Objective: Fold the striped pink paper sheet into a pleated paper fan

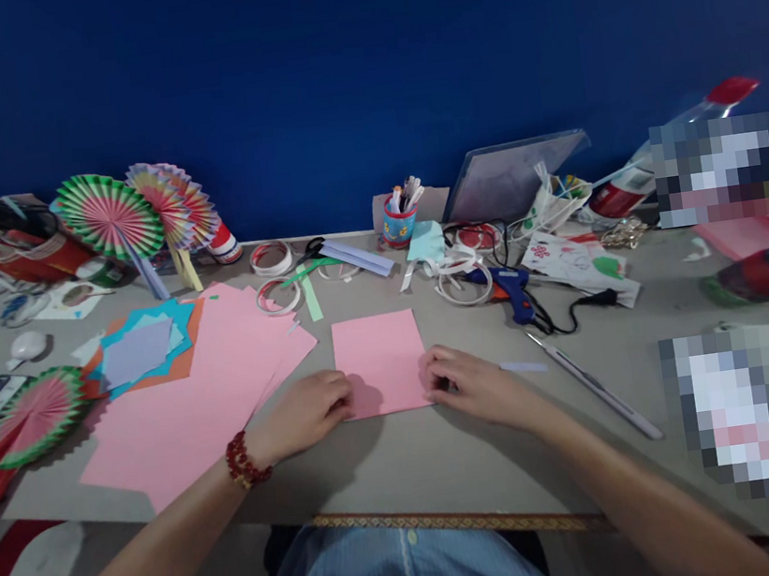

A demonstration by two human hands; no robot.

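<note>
Paper (384, 359), pink and square, lies flat on the table (408, 464) between my left hand (315, 408) and right hand (469, 383), both half-curled against its side edges; from afar I can't tell whether either pinches it.

a plain, deep blue wall (299, 72) stands behind the grey table (380, 468). along the near edge of the table runs a patterned brown strip (457, 518). the light is soft, and the wall looks darker at its top.
</note>
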